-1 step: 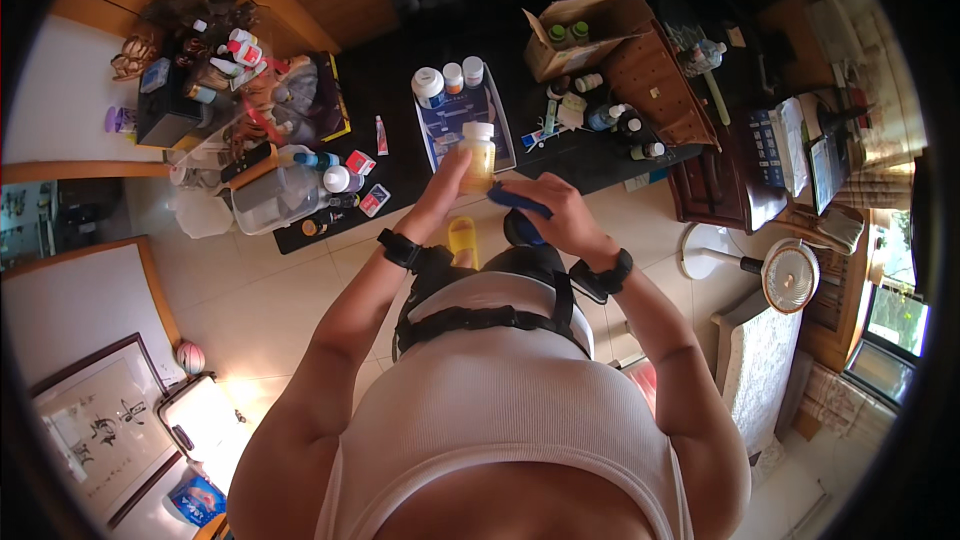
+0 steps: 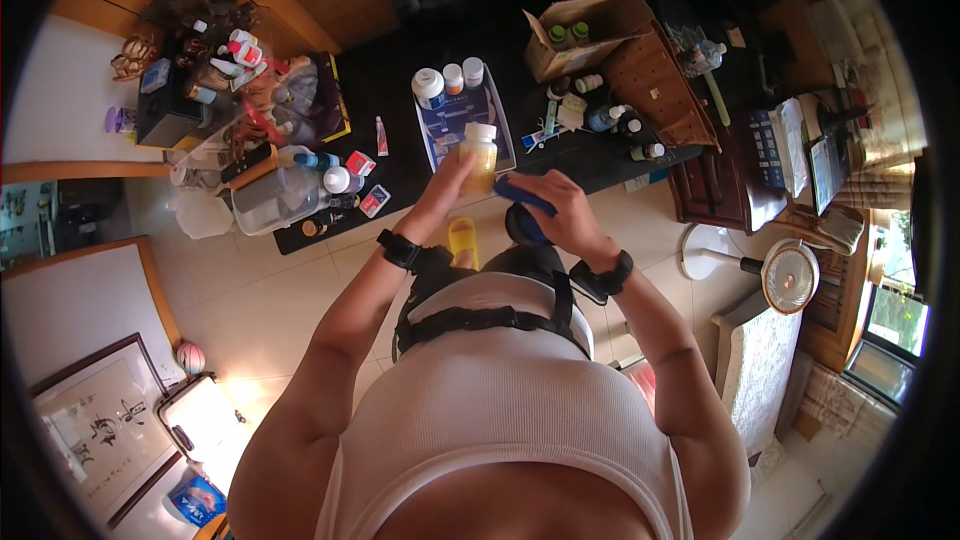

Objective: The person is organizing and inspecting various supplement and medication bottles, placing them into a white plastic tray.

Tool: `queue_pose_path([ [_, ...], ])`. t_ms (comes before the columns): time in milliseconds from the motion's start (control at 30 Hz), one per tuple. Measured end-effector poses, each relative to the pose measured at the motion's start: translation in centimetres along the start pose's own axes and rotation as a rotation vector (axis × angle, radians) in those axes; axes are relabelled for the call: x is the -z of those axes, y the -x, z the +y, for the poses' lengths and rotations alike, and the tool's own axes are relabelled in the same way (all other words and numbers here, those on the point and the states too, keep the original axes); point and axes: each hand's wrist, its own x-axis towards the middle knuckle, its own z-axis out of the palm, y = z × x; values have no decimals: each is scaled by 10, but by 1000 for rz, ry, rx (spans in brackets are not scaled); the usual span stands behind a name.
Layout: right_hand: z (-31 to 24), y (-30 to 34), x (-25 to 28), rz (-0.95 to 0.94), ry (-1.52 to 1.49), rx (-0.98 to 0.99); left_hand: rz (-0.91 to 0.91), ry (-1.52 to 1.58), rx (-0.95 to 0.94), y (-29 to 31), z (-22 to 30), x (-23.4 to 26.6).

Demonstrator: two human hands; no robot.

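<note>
1. From where I stand, the left hand (image 2: 452,180) is near the middle of the frame, its grip closed around a yellowish bottle (image 2: 481,160) with a white cap (image 2: 480,131) pointing toward the top of the frame.
2. Just right of it, the right hand (image 2: 571,218) has its grip pinched on a flat blue item (image 2: 526,196); its near end is right beside the bottle, and I can't tell whether they touch.
3. Beyond the bottle, in the upper middle, a blue tray (image 2: 447,128) with a pale rim sits on the dark counter (image 2: 396,168), with three white-capped bottles (image 2: 429,90) in a row at its far end.
4. Left of the tray lie a small tube (image 2: 381,136) and, farther left, a clear plastic container (image 2: 270,208).
5. At upper right, an open cardboard box (image 2: 552,58) holds two green-topped containers (image 2: 568,35).
6. Below the hands, a yellow slipper (image 2: 462,232) shows against the tiled floor (image 2: 250,310).
</note>
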Motion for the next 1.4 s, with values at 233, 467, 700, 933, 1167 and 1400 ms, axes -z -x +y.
queue_pose_path([
  [233,2,-29,6,413,141,53,78,-264,-1,-4,-12,-10],
  [467,3,-41,-21,282,265,64,98,159,91,-2,-5,-9],
  [700,6,-34,-23,230,327,81,123,-12,71,-5,-31,-1],
  [933,3,-20,-35,129,342,119,123,-115,-61,-17,-42,9],
  [1167,-6,-1,-28,-106,104,79,223,-27,-87,-14,-13,13],
  [1400,5,9,-13,41,89,13,238,-252,10,-9,-7,12],
])
